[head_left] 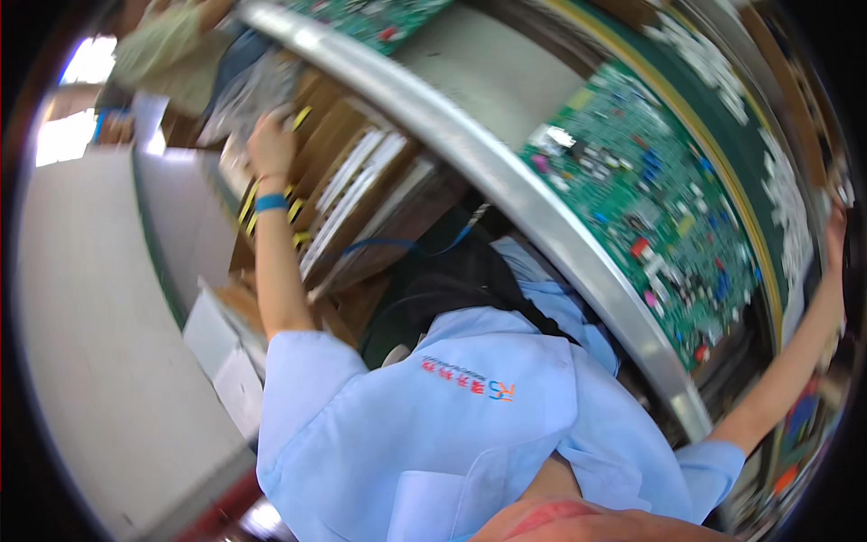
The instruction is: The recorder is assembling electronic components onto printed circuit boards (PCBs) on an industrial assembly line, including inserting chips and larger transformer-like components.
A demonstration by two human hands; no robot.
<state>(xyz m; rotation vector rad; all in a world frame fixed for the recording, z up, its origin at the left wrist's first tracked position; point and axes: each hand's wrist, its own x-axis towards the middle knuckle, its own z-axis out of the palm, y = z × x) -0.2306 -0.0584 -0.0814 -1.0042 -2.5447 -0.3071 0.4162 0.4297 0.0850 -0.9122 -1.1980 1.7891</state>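
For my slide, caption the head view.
Left hand at brown cardboard, right hand outstretched beyond a green circuit board.

Bright light blows out to white at ten o'clock, with smaller glare toward seven. The metal rail (578, 257) gleams; shadow pools just above centre, toward twelve. Blur softens the circuit board (655, 212) between two and three o'clock and the right hand (837, 228) at three. Fisheye distortion bends straight edges inside a black rim.
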